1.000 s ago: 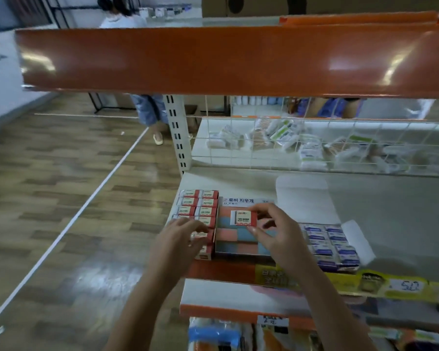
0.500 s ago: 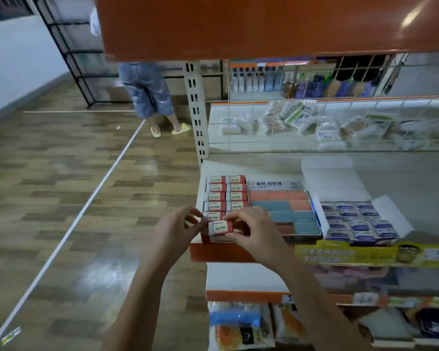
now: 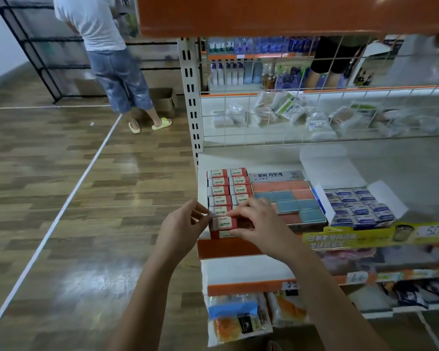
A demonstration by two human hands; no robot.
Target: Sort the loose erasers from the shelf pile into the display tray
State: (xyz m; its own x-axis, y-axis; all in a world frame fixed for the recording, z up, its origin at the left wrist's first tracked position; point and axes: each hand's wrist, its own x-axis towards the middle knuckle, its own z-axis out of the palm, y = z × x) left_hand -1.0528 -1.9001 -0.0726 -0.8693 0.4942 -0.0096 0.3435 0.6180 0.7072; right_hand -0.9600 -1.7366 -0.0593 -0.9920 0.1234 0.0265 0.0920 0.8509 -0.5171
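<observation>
The right hand (image 3: 254, 221) has carried the small red-and-white wrapped eraser (image 3: 223, 223) from over the pink-and-blue eraser box (image 3: 289, 198) to the front of the red display tray (image 3: 217, 234), where it pinches it while the left hand (image 3: 185, 224) pinches the eraser's left end. Seating looks close. Two columns of matching erasers (image 3: 228, 186) fill the tray; the white carton (image 3: 357, 206) holds blue-labelled ones.

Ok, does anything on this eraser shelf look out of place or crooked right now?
Only the front eraser: the right hand holds it over the red tray, slightly askew to the neat rows behind.
</observation>
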